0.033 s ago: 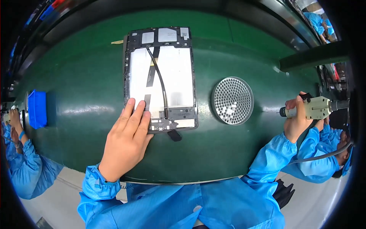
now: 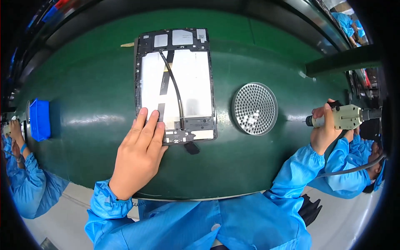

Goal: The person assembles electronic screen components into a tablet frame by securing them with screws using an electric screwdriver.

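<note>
An opened tablet (image 2: 196, 83) lies on the green table, its inner side up. It shows a large silvery battery, a black ribbon cable and a thin black cable across it. My left hand (image 2: 139, 156) rests on its lower left corner, fingers stretched out and holding nothing. Off to the right, my right hand (image 2: 327, 131) is wrapped round a cream-coloured electric screwdriver (image 2: 348, 117), whose thin bit points left, away from the tablet. Between the two stands a round metal dish (image 2: 255, 109) with a surface full of small holes; whether screws sit in them is too small to tell.
A blue plastic bin (image 2: 40, 119) stands at the left. A black tab (image 2: 192, 148) sticks out below the tablet. The screwdriver's dark cable (image 2: 354, 170) hangs at the right, near a green post (image 2: 341, 61). Co-workers in blue sleeves sit close on both sides.
</note>
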`<state>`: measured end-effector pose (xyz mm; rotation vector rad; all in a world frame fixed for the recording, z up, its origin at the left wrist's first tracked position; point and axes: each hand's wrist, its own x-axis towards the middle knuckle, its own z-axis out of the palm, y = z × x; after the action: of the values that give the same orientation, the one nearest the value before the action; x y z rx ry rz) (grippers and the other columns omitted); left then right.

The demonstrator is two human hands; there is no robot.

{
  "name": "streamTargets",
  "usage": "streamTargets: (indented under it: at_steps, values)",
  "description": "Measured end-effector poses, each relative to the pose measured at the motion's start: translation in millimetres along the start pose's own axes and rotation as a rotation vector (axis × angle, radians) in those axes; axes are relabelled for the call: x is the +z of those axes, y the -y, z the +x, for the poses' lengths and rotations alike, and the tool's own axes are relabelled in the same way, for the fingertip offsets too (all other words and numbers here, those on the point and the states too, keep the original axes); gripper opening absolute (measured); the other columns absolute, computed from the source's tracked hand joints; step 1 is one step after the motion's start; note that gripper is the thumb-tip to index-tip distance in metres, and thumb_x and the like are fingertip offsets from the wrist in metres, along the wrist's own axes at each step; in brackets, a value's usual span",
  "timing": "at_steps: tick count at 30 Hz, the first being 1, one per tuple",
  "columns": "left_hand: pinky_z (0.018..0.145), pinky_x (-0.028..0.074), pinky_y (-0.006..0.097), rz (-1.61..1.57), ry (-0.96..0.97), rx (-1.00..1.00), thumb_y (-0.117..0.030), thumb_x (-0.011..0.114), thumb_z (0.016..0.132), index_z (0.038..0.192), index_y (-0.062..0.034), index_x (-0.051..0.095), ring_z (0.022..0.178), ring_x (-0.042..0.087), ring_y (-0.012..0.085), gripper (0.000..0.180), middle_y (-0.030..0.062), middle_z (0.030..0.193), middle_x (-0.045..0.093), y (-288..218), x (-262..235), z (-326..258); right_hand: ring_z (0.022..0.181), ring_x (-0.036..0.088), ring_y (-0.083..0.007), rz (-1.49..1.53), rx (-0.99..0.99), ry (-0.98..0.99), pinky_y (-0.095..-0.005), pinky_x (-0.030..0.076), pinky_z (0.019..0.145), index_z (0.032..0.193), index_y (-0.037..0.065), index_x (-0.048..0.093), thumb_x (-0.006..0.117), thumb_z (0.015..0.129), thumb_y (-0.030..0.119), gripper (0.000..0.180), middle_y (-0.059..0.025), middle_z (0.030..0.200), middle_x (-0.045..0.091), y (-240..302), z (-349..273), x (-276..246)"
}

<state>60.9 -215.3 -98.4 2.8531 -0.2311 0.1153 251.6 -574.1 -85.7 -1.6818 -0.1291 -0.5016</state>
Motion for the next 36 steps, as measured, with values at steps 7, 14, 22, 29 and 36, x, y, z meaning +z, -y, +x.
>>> streamTargets:
  at_steps: [7, 14, 22, 29, 36]
  values:
    - [0.093, 0.046, 0.045, 0.041, -0.069, -0.052, -0.001, 0.07, 0.072, 0.113, 0.0059, 0.058, 0.121, 0.046, 0.0423, 0.043, 0.0241, 0.127, 0.05, -9, 9, -3, 0.054, 0.053, -0.0175, 0.05, -0.011, 0.046, -0.0309, 0.044, 0.053, 0.101, -0.005, 0.056, 0.06, 0.081, 0.001, 0.021, -0.0098, 0.065, 0.055, 3, 2, 5]
    - [0.093, 0.045, 0.044, -0.039, -0.111, 0.378, -0.004, 0.061, 0.073, 0.101, 0.0039, 0.062, 0.108, 0.055, 0.0327, 0.029, 0.0188, 0.111, 0.056, -8, -1, 9, 0.052, 0.053, -0.0178, 0.057, -0.004, 0.032, -0.0317, 0.045, 0.053, 0.1, -0.005, 0.057, 0.061, 0.08, 0.002, 0.021, -0.0097, 0.064, 0.054, 3, -1, 10]
    - [0.085, 0.048, 0.038, -0.08, -0.125, 0.655, -0.005, 0.063, 0.07, 0.091, 0.0067, 0.064, 0.101, 0.058, 0.0271, 0.024, 0.0147, 0.102, 0.061, -4, 20, 25, 0.052, 0.052, -0.0168, 0.05, 0.0, 0.017, -0.0306, 0.045, 0.053, 0.1, -0.006, 0.056, 0.061, 0.08, 0.002, 0.022, -0.0095, 0.064, 0.055, 4, -3, 12]
    - [0.074, 0.052, 0.038, -0.191, -0.278, 0.592, -0.005, 0.063, 0.066, 0.089, 0.0069, 0.065, 0.089, 0.063, 0.0316, 0.026, 0.0189, 0.091, 0.064, -11, 22, 30, 0.051, 0.052, -0.016, 0.061, 0.0, 0.035, -0.031, 0.046, 0.053, 0.1, -0.006, 0.056, 0.062, 0.08, 0.002, 0.023, -0.0092, 0.064, 0.054, 7, -2, 16]
    - [0.071, 0.052, 0.039, -0.122, -0.377, 0.541, -0.003, 0.063, 0.066, 0.089, 0.0069, 0.064, 0.087, 0.063, 0.0319, 0.025, 0.0194, 0.089, 0.063, -14, 34, 39, 0.052, 0.052, -0.0161, 0.072, 0.011, 0.045, -0.0313, 0.046, 0.054, 0.101, -0.007, 0.056, 0.062, 0.08, 0.002, 0.024, -0.0092, 0.065, 0.055, 6, -3, 17]
